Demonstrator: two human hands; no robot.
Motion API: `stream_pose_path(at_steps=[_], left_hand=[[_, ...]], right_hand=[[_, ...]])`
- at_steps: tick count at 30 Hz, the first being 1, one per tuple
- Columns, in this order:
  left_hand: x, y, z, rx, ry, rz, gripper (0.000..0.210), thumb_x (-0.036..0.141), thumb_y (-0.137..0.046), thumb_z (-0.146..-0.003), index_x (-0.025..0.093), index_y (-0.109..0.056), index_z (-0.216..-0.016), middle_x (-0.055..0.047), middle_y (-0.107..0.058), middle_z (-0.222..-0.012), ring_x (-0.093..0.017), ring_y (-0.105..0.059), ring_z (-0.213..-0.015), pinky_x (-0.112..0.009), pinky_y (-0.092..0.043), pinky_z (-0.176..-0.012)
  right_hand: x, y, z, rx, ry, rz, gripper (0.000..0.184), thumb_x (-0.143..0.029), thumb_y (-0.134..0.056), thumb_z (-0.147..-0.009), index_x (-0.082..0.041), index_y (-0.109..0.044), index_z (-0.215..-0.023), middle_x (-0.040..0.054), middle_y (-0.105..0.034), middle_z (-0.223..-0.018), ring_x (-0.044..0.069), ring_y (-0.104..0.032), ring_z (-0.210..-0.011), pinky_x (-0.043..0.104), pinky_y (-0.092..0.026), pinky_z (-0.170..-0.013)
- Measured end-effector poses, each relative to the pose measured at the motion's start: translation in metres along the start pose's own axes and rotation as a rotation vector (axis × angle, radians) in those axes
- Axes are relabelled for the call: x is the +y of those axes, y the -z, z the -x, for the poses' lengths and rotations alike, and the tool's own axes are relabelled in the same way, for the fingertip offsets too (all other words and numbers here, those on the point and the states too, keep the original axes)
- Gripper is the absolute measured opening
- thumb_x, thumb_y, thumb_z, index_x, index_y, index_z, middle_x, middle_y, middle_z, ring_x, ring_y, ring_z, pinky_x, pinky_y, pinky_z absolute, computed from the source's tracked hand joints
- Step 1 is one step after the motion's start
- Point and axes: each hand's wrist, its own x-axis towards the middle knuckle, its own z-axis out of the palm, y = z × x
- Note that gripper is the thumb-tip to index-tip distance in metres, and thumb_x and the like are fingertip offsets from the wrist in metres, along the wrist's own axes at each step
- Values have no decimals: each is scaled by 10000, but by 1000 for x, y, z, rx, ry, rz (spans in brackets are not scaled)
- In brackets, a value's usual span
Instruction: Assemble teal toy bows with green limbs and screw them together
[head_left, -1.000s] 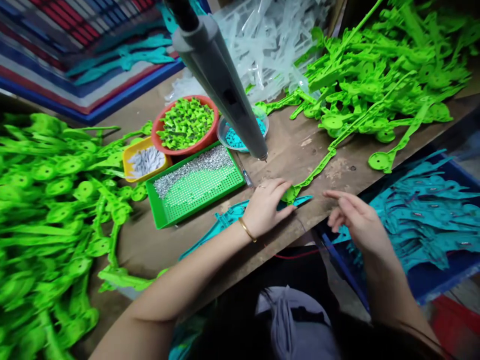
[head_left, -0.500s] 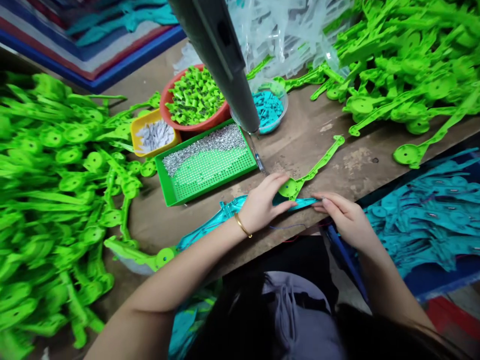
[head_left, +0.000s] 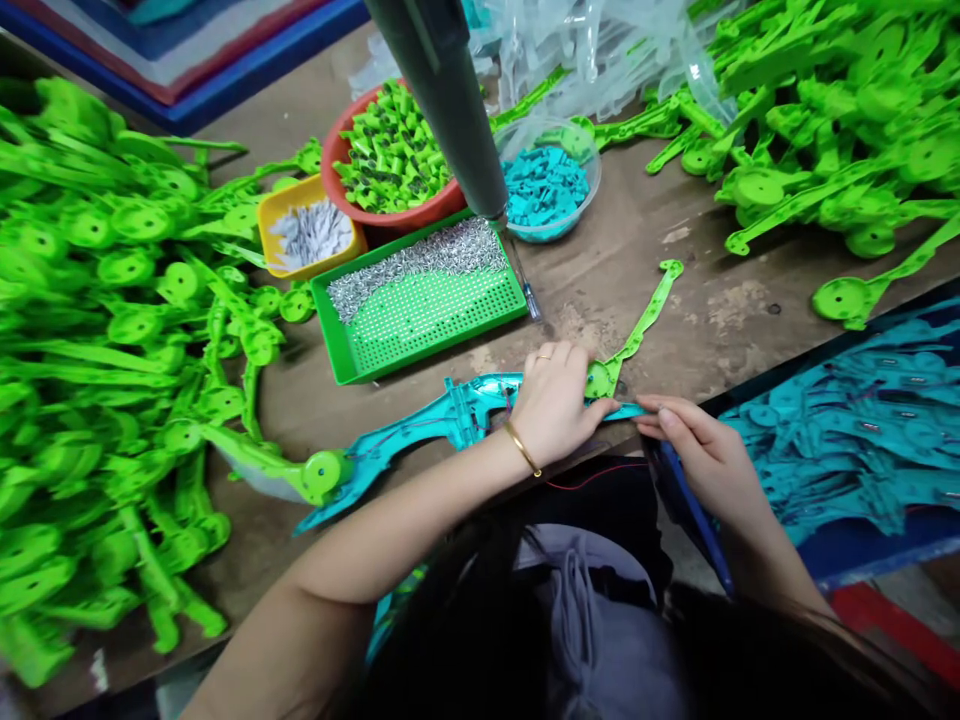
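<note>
A blue plastic half-shell, shaped like part of a toy bow (head_left: 379, 450), lies hollow side up along the table edge, with thin wires inside. My left hand (head_left: 555, 405) is closed over its right part and hides that stretch. Thumb and fingers of my right hand (head_left: 694, 435) pinch the narrow right tip. A green arm with a round disc (head_left: 634, 345) sits at the right end, close to my left fingers. At the left end is another green arm (head_left: 322, 475) with a disc, a clear piece under it.
A grey powered screwdriver (head_left: 469, 130) points down above a green tray (head_left: 420, 350) of screws. Behind are a yellow tray (head_left: 274, 255), a red bowl (head_left: 349, 205) and a clear bowl (head_left: 589, 195) of small parts. Green arms (head_left: 135, 270) pile left; blue shells (head_left: 862, 420) lie right.
My left hand has slid a little right along the blue shell, its fingers drawn in closer. The right hand keeps its pinch on the tip. The camera view has shifted slightly.
</note>
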Motion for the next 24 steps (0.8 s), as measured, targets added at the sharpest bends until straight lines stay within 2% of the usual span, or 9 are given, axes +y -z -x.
stream_pose_path(at_steps=[3, 5, 8, 10, 12, 14, 16, 20, 24], left_hand=[[-8, 12, 2, -43, -97, 69, 435, 438, -710, -796, 129, -579, -1073, -144, -602, -1166, -303, -531, -1126, -440, -426, -961], [-15, 29, 5, 40, -172, 172, 376, 405, -679, -830, 156, -593, -1098, -140, -557, -1289, -291, -492, -1228, -451, -383, -1048], [-11, 53, 13, 226, -155, 411, 261, 372, -581, -896, 208, -625, -1094, -96, -553, -1320, -254, -471, -1287, -442, -349, -1103], [5, 57, 20, 100, -161, 725, 272, 408, -568, -897, 224, -639, -1085, -80, -599, -1267, -245, -524, -1245, -412, -406, -1066], [25, 48, 26, -169, -142, 1148, 403, 502, -575, -877, 217, -608, -1159, -99, -625, -1238, -243, -592, -1165, -383, -479, -990], [41, 33, 30, -309, -35, 1495, 578, 595, -621, -814, 195, -562, -1226, -131, -639, -1206, -255, -626, -1104, -370, -524, -910], [48, 21, 28, -327, 77, 1689, 648, 574, -735, -721, 181, -568, -1209, -130, -653, -1155, -241, -651, -1026, -342, -544, -836], [39, 17, 12, -333, 206, 1662, 369, 398, -773, -732, 151, -673, -988, -26, -670, -821, -89, -597, -623, -240, -499, -624], [26, 25, -14, -85, 171, 1354, 135, 269, -731, -755, 135, -713, -766, 3, -651, -694, -83, -553, -628, -224, -442, -635]], right_hand=[[-6, 14, 5, -68, 99, 216, 329, -445, -498, -922, -267, -696, -1116, 67, -650, -1211, 214, -636, -1074, 430, -510, -978], [-19, 26, 10, -54, 214, 417, 293, -421, -517, -916, -311, -708, -1109, 62, -634, -1164, 208, -592, -1099, 408, -480, -985], [-46, 35, 19, -144, 323, 472, 270, -372, -540, -910, -351, -707, -1121, 46, -614, -899, 157, -605, -839, 303, -520, -745], [-61, 30, 22, -314, 362, 323, 263, -325, -549, -910, -368, -707, -1116, 26, -615, -787, 146, -601, -727, 270, -500, -623], [-69, 21, 20, -350, 432, 177, 269, -261, -578, -894, -392, -710, -1088, 14, -651, -791, 162, -623, -750, 287, -508, -641], [-68, 14, 15, -201, 547, 135, 341, -185, -603, -871, -420, -697, -1098, 6, -682, -880, 175, -637, -834, 314, -517, -715], [-62, 10, 7, -33, 636, 202, 427, -139, -620, -851, -446, -669, -1143, 1, -679, -986, 167, -625, -914, 314, -508, -772], [-49, 9, -14, 156, 619, 371, 323, -195, -636, -849, -386, -704, -1100, 20, -631, -964, 143, -596, -864, 290, -491, -712], [-44, 10, -33, 127, 436, -64, 128, -333, -718, -779, -268, -727, -889, 8, -643, -805, 131, -606, -691, 297, -511, -617]])
